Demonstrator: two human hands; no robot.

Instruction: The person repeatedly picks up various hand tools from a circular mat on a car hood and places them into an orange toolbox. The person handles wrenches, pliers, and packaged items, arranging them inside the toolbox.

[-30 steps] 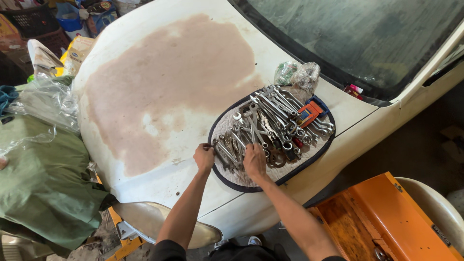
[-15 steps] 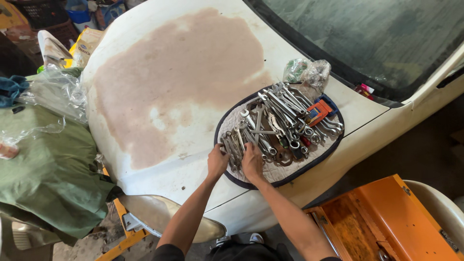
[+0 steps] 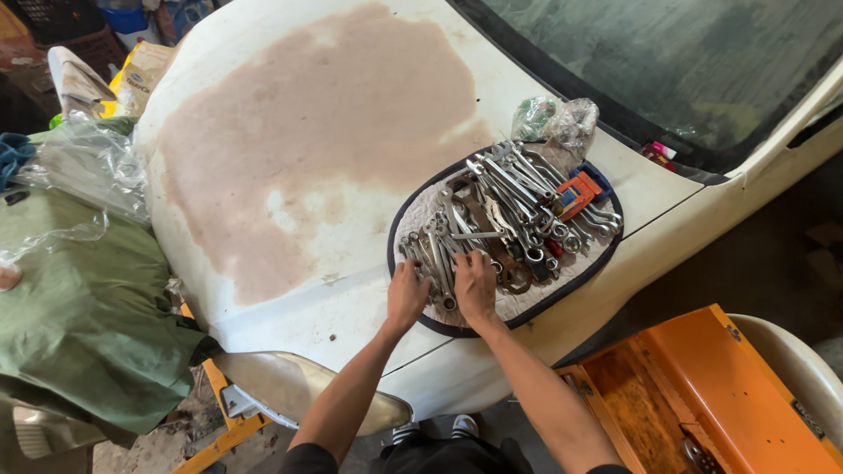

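We see our left hand and our right hand lying side by side on a heap of grey steel wrenches — fingers bent down among the tools, but whether they grasp one we cannot tell. The wrenches lie on a rounded grey mat with dark edge, which rests on the white car hood with a big sanded patch. An open orange metal toolbox stands lower right.

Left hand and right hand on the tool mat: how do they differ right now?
The left hand rests at the near left edge of the oval mat, over the outermost wrenches; the right hand lies further in, amid the pile. The left hand looks curled; the right hand's fingers stretch flatter. Both lie palm down on the wrenches, side by side, and neither has lifted a tool.
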